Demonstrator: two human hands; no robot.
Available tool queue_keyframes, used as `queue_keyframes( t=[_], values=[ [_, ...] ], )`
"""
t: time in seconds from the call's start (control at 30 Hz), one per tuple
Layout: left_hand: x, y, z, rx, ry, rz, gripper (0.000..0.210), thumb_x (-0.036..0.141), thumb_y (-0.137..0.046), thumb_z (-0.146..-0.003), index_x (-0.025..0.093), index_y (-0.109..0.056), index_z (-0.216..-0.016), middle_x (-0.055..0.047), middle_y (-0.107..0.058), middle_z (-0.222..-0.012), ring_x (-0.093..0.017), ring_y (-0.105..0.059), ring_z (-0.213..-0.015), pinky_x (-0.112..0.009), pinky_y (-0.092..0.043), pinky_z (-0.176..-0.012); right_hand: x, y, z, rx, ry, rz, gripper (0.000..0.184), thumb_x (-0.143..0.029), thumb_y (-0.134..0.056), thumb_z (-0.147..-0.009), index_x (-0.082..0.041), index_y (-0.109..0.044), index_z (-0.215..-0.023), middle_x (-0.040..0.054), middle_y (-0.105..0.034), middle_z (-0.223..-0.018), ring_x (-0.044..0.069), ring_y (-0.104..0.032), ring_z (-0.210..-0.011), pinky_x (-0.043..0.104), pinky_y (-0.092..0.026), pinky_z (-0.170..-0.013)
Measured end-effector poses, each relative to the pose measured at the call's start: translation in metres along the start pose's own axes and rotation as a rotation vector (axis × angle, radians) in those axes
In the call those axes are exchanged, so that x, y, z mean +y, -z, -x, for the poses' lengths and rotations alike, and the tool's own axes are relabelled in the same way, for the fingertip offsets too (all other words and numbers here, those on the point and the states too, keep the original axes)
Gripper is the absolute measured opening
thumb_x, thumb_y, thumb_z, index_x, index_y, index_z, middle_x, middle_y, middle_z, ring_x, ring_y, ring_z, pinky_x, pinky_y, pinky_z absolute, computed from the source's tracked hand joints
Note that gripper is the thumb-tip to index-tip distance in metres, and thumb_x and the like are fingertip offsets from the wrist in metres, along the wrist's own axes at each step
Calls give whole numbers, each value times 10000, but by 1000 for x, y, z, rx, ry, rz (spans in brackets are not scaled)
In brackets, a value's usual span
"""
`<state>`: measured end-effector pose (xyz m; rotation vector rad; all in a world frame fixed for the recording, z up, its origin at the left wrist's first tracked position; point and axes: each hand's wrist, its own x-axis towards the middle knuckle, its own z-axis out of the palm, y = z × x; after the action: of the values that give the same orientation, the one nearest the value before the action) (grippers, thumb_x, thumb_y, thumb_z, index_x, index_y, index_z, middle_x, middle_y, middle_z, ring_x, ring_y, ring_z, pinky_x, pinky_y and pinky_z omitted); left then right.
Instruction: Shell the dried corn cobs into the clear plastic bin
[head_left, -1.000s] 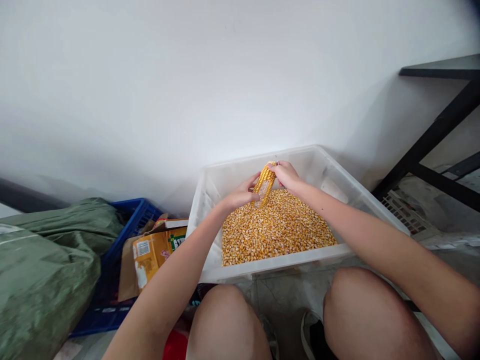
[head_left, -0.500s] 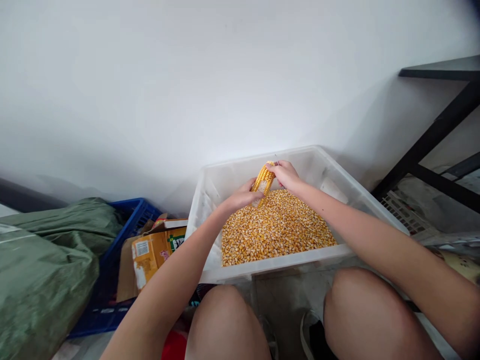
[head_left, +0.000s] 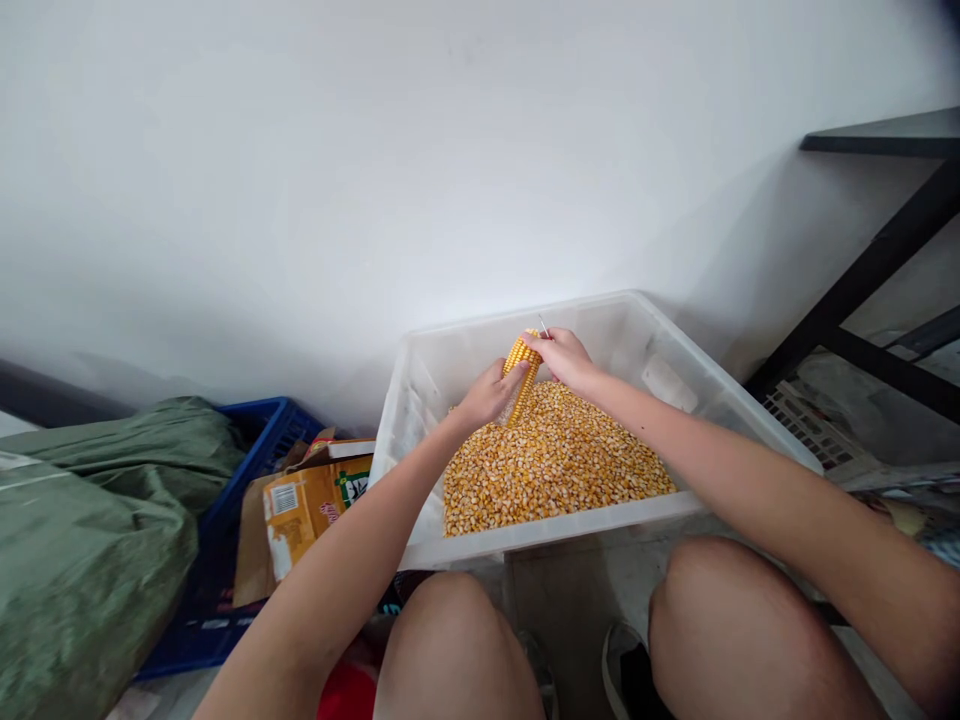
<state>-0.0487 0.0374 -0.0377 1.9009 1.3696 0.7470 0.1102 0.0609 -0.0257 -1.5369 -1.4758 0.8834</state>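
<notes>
My left hand (head_left: 491, 393) is closed around a yellow ear of corn (head_left: 523, 351), held tilted over a big white plastic tub (head_left: 592, 525). Part of the cob's lower side is bare of kernels. At its upper end my right hand (head_left: 564, 357) is closed, the thumb pressing on the kernels. Out of the right fist sticks a slim metal tool (head_left: 543, 325), a bit of red near its base; its handle is mostly hidden in the fingers. Below both hands, loose corn kernels (head_left: 559, 465) lie heaped in the tub.
A white wall rises behind the tub. To the left are an opened yellow cardboard box (head_left: 300, 510), a blue crate (head_left: 217, 560) and a green sack (head_left: 90, 520). A dark metal frame (head_left: 862, 255) stands at right. My knees are close to the tub's near rim.
The ear of corn has dropped slightly and turned, so less of its bare patch shows. My left thumb has moved up across it. More of the metal tool shows above my right hand.
</notes>
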Motion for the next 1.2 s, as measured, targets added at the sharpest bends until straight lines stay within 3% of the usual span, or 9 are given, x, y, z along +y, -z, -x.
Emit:
queue_keyframes(
  t=[0.17,0.33,0.63,1.0,1.2],
  values=[
    [1,2,1,-25,-26,4,540,604,-379,-884,124,-575,-1033,-89,-627,-970,-224,-565,-890,-316,-425,-804,-2,1,1,-13,-28,-28,357,-539,-550,-831,-184,-590,-825,15,-586,-671,124,-484,-537,222,-332,-462],
    [-4,3,0,12,19,10,612,677,-369,-854,130,-610,-982,-80,-644,-944,-226,-573,-864,-317,-430,-789,-1,1,1,-49,7,15,411,-589,-539,-824,-179,-571,-828,22,-603,-723,114,-491,-544,215,-323,-448],
    [2,6,3,-90,-72,10,602,637,-344,-886,109,-602,-1015,-83,-642,-931,-220,-583,-836,-309,-439,-755,-5,7,5,-113,-45,5,393,-584,-545,-830,-192,-527,-852,0,-517,-617,134,-478,-530,218,-319,-418],
    [-3,5,0,-36,-49,-12,538,578,-386,-885,112,-603,-1046,-97,-656,-994,-239,-591,-905,-329,-434,-830,-5,6,5,-152,-25,-6,377,-585,-514,-844,-210,-476,-833,-32,-466,-569,119,-444,-457,217,-302,-375],
    [-1,3,4,40,37,-7,580,644,-384,-855,143,-641,-993,-74,-672,-962,-249,-594,-901,-334,-427,-827,-5,5,6,-171,-8,-16,395,-601,-524,-837,-209,-487,-858,-23,-492,-602,113,-450,-464,212,-308,-376]
  ],
)
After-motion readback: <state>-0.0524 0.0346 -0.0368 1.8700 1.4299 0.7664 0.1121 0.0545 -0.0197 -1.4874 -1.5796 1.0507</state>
